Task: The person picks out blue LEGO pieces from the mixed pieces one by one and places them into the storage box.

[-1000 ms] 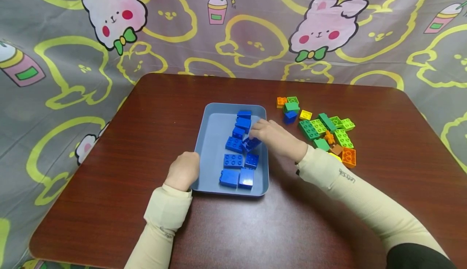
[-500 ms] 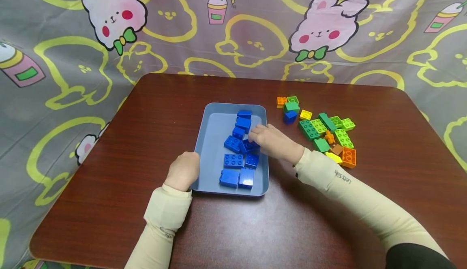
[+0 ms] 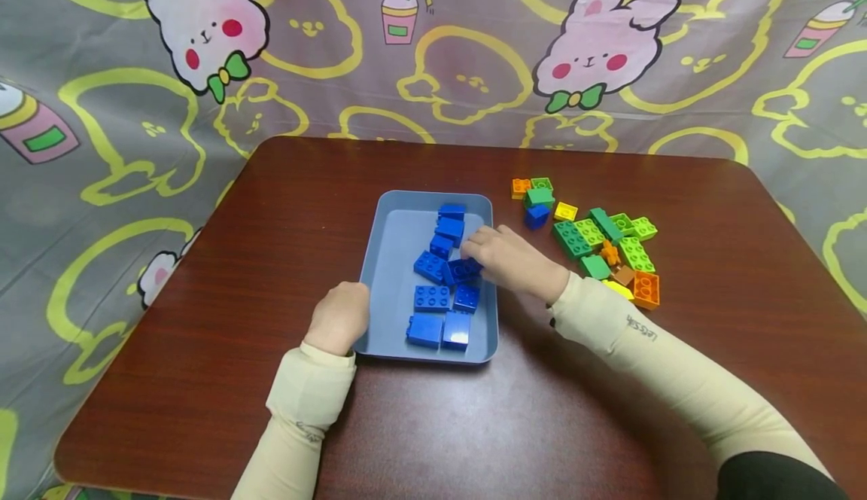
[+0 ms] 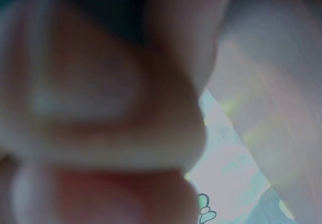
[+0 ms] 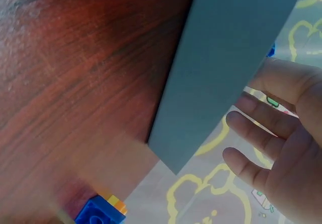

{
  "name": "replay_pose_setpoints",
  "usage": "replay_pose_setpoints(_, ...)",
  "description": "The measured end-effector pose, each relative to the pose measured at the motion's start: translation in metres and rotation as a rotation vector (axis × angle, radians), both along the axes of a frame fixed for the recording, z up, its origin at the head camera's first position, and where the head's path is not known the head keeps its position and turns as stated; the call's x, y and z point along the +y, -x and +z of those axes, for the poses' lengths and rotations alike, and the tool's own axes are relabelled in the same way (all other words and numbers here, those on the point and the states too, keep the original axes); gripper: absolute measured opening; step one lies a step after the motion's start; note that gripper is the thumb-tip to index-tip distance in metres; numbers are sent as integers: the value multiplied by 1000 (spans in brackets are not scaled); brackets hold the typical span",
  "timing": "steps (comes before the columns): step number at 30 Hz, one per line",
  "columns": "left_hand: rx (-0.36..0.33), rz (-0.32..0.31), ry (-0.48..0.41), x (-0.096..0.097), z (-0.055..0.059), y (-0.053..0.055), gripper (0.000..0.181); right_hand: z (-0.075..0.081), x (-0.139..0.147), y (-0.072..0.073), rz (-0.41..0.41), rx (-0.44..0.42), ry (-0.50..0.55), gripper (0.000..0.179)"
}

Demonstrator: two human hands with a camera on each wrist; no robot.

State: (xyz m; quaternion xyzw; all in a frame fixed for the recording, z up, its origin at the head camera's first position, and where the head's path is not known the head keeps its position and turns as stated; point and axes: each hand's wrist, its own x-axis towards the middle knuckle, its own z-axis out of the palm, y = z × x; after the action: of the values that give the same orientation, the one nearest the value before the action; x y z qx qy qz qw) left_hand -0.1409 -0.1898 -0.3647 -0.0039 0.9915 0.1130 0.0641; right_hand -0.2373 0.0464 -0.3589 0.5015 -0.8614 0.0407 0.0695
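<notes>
A blue-grey tray (image 3: 389, 282) holds several blue toy building bricks along its right half. My left hand (image 3: 340, 318) grips the tray's left rim, fingers curled; the left wrist view shows only blurred fingers (image 4: 95, 83) close up. Over the tray's right rim reaches my right hand (image 3: 504, 257), its fingertips just above a blue brick (image 3: 463, 271) that lies tilted against a neighbouring blue brick (image 3: 431, 266). In the right wrist view, this hand (image 5: 287, 143) has loosely spread fingers, and the tray's wall (image 5: 216, 83) hides the index fingertip and thumb.
Right of the tray lies a loose group of green, orange, yellow and brown bricks, with a dark green brick (image 3: 572, 239) nearest. One blue brick (image 3: 537, 217) sits outside the tray by a yellow brick (image 3: 565, 212). A patterned curtain (image 3: 433, 63) hangs behind the table (image 3: 305, 191).
The blue brick under my right hand has gone from held and tilted to lying down in the tray, nudging its neighbour left. My left hand has stayed on the rim.
</notes>
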Motion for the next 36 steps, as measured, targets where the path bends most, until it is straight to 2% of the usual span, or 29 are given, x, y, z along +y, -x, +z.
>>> replay_pose_setpoints(7,7,4,-1,0,0,0,23,7,7,-1,-51,5,48,28)
replay_pose_setpoints(11,3,8,4,0,0,0,23,10,15,1,-129,-17,111,27)
replay_pose_setpoints(16,-14,15,2,1,1,0,23,12,29,10,-230,1,187,27)
replay_pose_setpoints(20,-17,15,-1,0,1,0,23,10,40,17,-313,-21,235,23)
replay_pose_setpoints(31,-3,-4,-5,-1,-1,-1,22,-1,59,33,-493,-31,203,26)
replay_pose_setpoints(36,-3,1,-4,-1,0,0,23,-4,67,41,-563,-76,207,30)
